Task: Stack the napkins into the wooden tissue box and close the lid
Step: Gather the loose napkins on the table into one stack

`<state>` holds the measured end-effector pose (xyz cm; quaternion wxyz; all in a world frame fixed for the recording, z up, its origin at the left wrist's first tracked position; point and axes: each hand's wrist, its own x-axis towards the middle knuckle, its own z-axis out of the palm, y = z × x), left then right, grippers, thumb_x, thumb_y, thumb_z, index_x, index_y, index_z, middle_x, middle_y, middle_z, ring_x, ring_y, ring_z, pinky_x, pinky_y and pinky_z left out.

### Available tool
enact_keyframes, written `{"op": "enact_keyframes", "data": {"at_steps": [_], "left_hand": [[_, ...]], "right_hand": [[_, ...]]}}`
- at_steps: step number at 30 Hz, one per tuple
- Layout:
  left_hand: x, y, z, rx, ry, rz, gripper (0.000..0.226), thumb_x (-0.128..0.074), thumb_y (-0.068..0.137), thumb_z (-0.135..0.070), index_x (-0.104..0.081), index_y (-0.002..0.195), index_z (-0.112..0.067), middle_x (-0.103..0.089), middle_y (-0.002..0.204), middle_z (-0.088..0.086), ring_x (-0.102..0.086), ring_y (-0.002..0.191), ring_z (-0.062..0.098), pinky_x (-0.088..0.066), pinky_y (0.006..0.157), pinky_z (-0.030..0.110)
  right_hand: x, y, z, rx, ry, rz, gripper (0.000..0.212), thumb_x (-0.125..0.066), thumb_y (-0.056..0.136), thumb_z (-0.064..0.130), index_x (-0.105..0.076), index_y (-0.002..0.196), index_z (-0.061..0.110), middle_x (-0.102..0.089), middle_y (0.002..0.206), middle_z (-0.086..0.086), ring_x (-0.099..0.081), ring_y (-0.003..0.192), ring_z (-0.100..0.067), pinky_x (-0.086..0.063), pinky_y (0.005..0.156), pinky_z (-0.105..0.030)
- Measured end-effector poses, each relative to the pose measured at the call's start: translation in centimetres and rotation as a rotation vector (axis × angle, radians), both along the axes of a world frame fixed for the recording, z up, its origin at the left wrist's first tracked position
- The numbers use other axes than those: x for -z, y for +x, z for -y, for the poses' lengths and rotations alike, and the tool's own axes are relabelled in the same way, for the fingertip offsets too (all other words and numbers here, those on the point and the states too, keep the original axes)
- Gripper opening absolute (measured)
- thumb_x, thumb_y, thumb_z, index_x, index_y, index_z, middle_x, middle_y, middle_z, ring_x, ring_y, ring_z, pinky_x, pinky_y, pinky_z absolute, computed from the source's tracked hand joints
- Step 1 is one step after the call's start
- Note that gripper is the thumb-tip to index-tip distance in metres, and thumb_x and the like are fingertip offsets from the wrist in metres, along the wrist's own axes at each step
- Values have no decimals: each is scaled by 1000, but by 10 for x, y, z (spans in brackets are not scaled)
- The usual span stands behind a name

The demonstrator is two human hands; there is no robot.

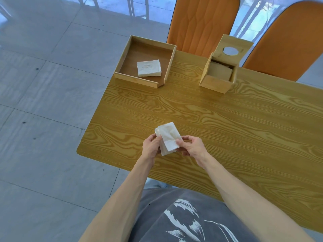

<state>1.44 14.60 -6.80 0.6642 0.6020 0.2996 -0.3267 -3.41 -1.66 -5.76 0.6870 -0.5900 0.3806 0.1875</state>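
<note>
Left hand [151,147] clamped on the near-left edge of a small stack of white napkins [168,137], fingers curled against its side and thumb on top. Right hand [191,145] pinching the same stack from the right, thumb pressed on the top sheet and fingers tucked beneath, hidden from view. Stack held between both hands just above the near-left part of the table [227,123], tilted with its far end pointing away toward the left, several layers showing along the left edge. Both forearms bare, reaching forward from a grey shirt with a white print [183,219] at the bottom of the view. Farther out, at the far-left corner of the tabletop, a shallow wooden tray [170,63] with a dark brown floor and pale walls, its near wall stopping short at the right corner to leave a gap. Inside the tray, a second stack of white napkins [149,68] lying flat near the middle. Well to the right of the tray, at the far edge, the wooden tissue box [215,83], open, with its lid [232,45] tipped up and back, round hole in the lid facing the camera. Inside the box, something pale and flat, shaded, too dim to tell apart clearly. Behind the table, two orange chairs [204,25], backs rising beyond the far edge, over a grey tiled floor [43,84].
</note>
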Motion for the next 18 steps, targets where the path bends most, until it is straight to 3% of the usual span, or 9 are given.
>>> {"op": "enact_keyframes", "data": {"at_steps": [4,7,9,12,14,18], "left_hand": [[-1,-1,4,-31,-14,-20,29,-56,98,-31,-66,114,-10,-72,101,9,-69,92,25,-56,86,43],[-1,-1,6,-41,-62,-6,36,-71,88,-33,-65,115,-10,-74,103,8,-71,94,25,-58,87,44],[-1,-2,9,-3,-43,31,44,-78,83,-23,-63,122,-8,-74,107,10,-71,97,25,-57,89,45],[-5,2,17,8,-61,46,33,-75,85,-14,-65,116,-9,-73,107,10,-71,92,24,-60,80,39],[-12,6,23,-8,-144,32,30,-72,87,-10,-64,116,-10,-71,108,10,-70,91,23,-60,67,32],[-17,18,42,-7,-254,3,40,-72,86,-6,-59,123,-9,-68,119,14,-69,100,26,-60,68,32]], "right_hand": [[3,-1,-3,-70,-114,-20,21,-77,86,15,-66,101,6,-75,82,-7,-67,55,-10,-41,40,-18],[3,1,-1,-134,-226,-14,20,-78,84,20,-69,98,8,-73,84,-6,-62,57,-11,-42,40,-16],[3,1,1,-169,-294,13,23,-80,82,26,-71,97,11,-73,87,-2,-66,68,-11,-50,53,-17],[1,0,10,-157,-363,41,38,-82,77,37,-67,106,18,-72,96,4,-68,88,-10,-52,71,-21],[-4,0,18,-108,-342,37,50,-81,76,46,-59,116,27,-71,100,6,-66,86,-8,-48,64,-21],[-14,2,43,-25,-90,21,49,-79,78,48,-66,118,22,-74,99,4,-57,60,-10,-35,43,-20]]}}
